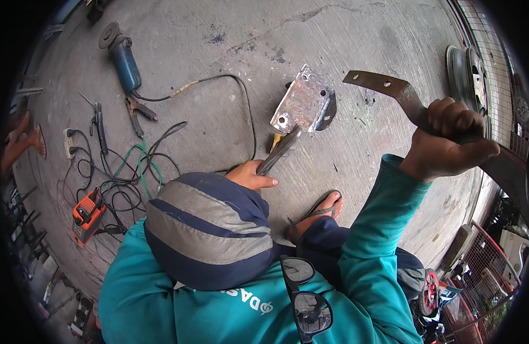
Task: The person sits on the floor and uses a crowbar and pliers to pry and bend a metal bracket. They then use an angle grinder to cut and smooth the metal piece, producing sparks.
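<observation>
My left hand (248,175) reaches past my bent left knee and grips a dark metal bar (280,150), whose far end meets a rusty steel plate (303,98). The plate has bright scraped edges and several holes. A dark curved piece (329,112) shows at its right edge, and something yellow (275,141) sits beside the bar. Raised at the right, my right hand (451,136) is closed round a bent flat metal strip (385,84) with holes in its free end. That strip is held above the floor, apart from the plate.
Left on the concrete lie an angle grinder (125,67), a ground clamp (139,114), an electrode holder (100,129), tangled cables, a socket block (68,143) and an orange box (88,218). Another person's foot (32,141) is at far left. Wheel rims (461,77) stand right, by mesh.
</observation>
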Demonstrator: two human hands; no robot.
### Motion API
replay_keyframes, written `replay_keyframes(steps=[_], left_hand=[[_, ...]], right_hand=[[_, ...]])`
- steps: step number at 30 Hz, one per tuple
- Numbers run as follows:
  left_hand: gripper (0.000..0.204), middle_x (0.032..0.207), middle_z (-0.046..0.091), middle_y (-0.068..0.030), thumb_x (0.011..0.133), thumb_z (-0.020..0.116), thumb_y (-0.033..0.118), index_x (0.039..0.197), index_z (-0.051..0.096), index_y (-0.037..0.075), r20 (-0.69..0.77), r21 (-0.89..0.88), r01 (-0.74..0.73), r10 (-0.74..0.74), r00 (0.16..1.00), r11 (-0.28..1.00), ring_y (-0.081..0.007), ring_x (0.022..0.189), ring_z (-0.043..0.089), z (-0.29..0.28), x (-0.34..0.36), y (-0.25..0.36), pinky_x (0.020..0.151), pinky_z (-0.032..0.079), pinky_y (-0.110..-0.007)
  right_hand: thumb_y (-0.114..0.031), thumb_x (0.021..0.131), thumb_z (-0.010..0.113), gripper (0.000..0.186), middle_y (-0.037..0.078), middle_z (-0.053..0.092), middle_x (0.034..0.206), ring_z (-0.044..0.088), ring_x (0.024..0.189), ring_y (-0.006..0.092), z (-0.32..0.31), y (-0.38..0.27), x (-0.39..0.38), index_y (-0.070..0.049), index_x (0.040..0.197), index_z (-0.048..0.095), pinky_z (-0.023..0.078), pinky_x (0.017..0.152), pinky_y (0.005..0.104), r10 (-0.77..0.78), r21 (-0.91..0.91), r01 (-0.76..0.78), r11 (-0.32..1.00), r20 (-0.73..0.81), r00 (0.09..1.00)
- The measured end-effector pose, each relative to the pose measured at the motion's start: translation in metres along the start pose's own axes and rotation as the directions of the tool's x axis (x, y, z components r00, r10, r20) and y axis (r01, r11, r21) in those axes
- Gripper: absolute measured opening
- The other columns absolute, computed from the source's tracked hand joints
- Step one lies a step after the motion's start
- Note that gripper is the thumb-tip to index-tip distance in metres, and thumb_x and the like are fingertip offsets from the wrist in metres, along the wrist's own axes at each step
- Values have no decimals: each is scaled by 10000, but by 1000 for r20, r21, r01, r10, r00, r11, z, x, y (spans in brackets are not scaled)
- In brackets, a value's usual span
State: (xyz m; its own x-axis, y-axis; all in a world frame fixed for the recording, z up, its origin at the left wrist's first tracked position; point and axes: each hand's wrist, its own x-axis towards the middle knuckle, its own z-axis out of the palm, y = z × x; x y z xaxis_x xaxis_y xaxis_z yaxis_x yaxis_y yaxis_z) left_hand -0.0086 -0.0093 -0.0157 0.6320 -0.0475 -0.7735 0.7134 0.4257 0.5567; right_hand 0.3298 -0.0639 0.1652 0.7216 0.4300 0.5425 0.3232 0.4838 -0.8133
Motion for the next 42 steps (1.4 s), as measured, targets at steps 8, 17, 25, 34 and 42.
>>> replay_keyframes(steps=[8, 17, 25, 34, 42], left_hand=[[458, 881, 534, -40, 929, 796, 344, 1094, 561, -13, 49, -19, -23, 24, 998, 1000, -119, 750, 615, -1, 1, 1, 646, 536, -293], [385, 872, 545, -36, 926, 787, 317, 1036, 555, 30, 12, 9, -33, 33, 999, 999, -120, 715, 618, -1, 4, -1, 621, 519, -293], [381, 843, 554, -29, 922, 786, 313, 1021, 550, 31, 16, -22, -23, 23, 1000, 1000, -130, 705, 644, 2, 3, 0, 623, 527, -300], [345, 835, 538, -18, 923, 782, 275, 1008, 549, 35, 5, -22, -16, 16, 1000, 1000, -124, 712, 635, 1, -2, 5, 622, 532, -293], [356, 874, 533, -26, 917, 784, 269, 1020, 539, 31, -9, 3, 16, -16, 1000, 1000, -122, 736, 631, 0, 0, 3, 638, 541, -293]], right_hand=[[-614, 1084, 396, 630, 21, 390, 568, 380, 462, 131, -2, 16, -5, -101, 723, 450, 279, 437, 268, 13, -134, -13, 991, 2, 1000], [-438, 1085, 431, 511, 30, 407, 574, 395, 460, 138, 0, 31, -18, -82, 719, 455, 308, 442, 265, 68, -155, -74, 985, -45, 997], [-770, 994, 442, 688, -9, 346, 595, 317, 501, 126, -7, 36, -26, -130, 742, 446, 267, 482, 290, 167, -226, -186, 956, -99, 981], [-716, 1038, 393, 668, 0, 395, 592, 368, 497, 125, -8, 3, 6, -128, 725, 435, 293, 473, 277, -3, -152, 9, 988, 42, 999], [-406, 1092, 400, 507, 25, 371, 554, 378, 478, 123, 6, 20, 2, -89, 698, 423, 296, 429, 271, -31, -141, 23, 990, -58, 998]])
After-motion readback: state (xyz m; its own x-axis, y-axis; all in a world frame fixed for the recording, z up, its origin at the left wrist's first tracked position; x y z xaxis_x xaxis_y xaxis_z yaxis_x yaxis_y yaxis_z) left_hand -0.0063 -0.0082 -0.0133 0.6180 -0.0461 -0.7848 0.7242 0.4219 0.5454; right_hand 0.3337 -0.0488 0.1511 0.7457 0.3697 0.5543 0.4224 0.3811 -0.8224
